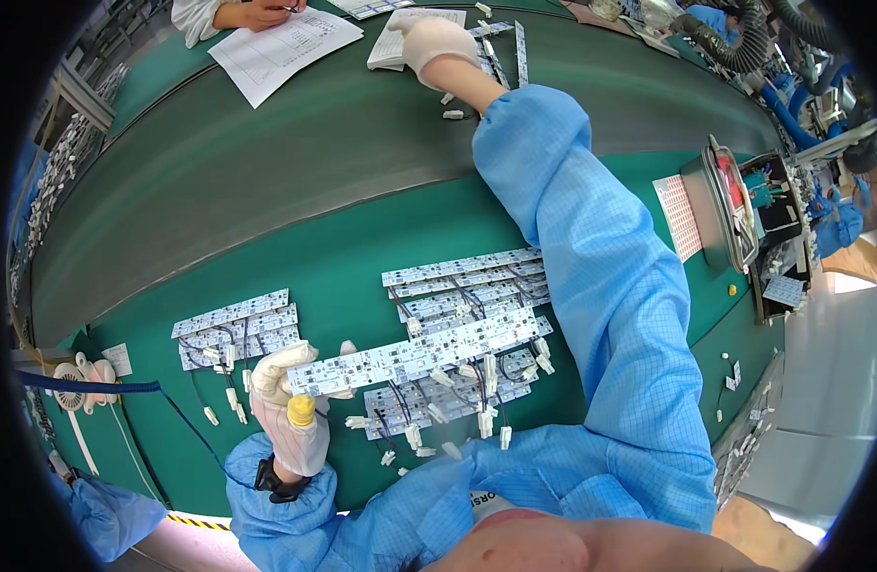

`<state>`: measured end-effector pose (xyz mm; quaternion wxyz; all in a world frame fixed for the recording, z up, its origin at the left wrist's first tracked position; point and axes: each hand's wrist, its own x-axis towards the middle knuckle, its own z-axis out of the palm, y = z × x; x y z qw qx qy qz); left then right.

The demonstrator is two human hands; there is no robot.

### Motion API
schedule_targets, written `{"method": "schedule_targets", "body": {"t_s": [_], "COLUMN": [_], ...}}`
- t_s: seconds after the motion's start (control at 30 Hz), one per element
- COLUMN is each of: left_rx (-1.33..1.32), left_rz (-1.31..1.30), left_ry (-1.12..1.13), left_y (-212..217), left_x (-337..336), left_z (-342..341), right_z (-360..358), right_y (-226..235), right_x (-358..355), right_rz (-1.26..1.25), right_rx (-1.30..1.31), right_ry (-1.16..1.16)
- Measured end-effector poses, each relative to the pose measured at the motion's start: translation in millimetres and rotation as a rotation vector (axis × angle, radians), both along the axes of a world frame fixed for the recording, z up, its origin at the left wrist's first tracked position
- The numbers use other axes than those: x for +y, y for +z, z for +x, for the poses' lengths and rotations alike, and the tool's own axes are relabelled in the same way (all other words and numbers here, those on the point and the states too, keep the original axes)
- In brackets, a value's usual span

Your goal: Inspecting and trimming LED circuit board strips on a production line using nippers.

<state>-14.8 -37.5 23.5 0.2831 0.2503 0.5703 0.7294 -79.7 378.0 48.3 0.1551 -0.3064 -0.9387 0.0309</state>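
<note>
My left hand (278,405), in a white glove with a yellow fingertip cover, grips one end of a long white LED circuit board (419,353). The board is raised over a group of similar boards (448,396) with wires and white connectors. My right hand (436,45), also gloved, stretches across the dark belt to a stack of printed papers (400,43). Its fingers are curled; what lies in them is hidden. More LED strips (521,54) lie just right of that hand. Under my right forearm, further wired boards (457,272) are partly covered.
Another group of wired boards (236,329) lies left on the green mat. A metal box (722,205) and a red-dotted sheet (678,217) stand at the right. Across the belt, another person's hand (262,13) is over a paper sheet (286,48). A blue cord (185,424) runs toward my left wrist.
</note>
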Motion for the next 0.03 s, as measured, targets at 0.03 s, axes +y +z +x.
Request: {"method": "schedule_targets", "body": {"t_s": [0.03], "left_rx": [-0.003], "left_rz": [-0.019], "left_ry": [-0.01], "left_y": [1.1], "left_x": [-1.7], "left_z": [-1.1], "right_z": [-6.1], "right_y": [-1.2], "right_x": [2.6], "right_rz": [0.08], "right_rx": [-0.06], "right_ry": [0.028]}}
